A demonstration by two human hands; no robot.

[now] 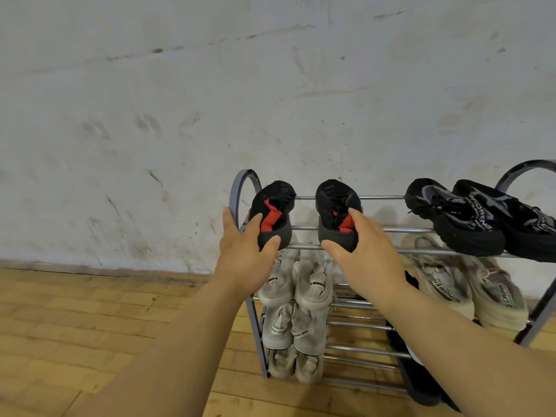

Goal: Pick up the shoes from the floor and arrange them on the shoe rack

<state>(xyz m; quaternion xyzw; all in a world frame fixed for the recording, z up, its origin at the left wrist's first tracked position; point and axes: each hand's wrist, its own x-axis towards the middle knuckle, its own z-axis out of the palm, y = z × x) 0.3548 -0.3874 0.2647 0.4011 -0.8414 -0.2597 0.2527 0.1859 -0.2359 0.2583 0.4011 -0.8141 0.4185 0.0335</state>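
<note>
**On the top tier: two black-and-red shoes in hand**

Against the scuffed white wall (180, 100), a metal shoe rack (346, 197) is standing on the wooden floor (75, 326), and both of the person's arms are reaching toward its top tier. The left hand (245, 251) is curling around the heel of the left black-and-red shoe (272, 206), with the thumb on the inner side of the heel and the fingers wrapping its outer side; one finger is stretching up to touch the rack's curved grey end frame (234, 194). The right hand (365, 251) is gripping the heel of the right black-and-red shoe (335, 203) in the same way, thumb pressing the sole edge and fingers lying over the collar. Both shoes are sitting on the top rails with toes pointing toward the wall, near each other but apart, at the left end of the tier.

Farther right on the same tier, a pair of black and grey trainers (469, 218) is lying side by side, touching. Beneath, on the lower tiers, pale beige shoes (301, 290) are resting at the left, stacked tier over tier, while a second pale pair (469, 287) is occupying the right of the second tier. Something dark (421, 383) is showing at the rack's lower right; what it is cannot be told.
</note>
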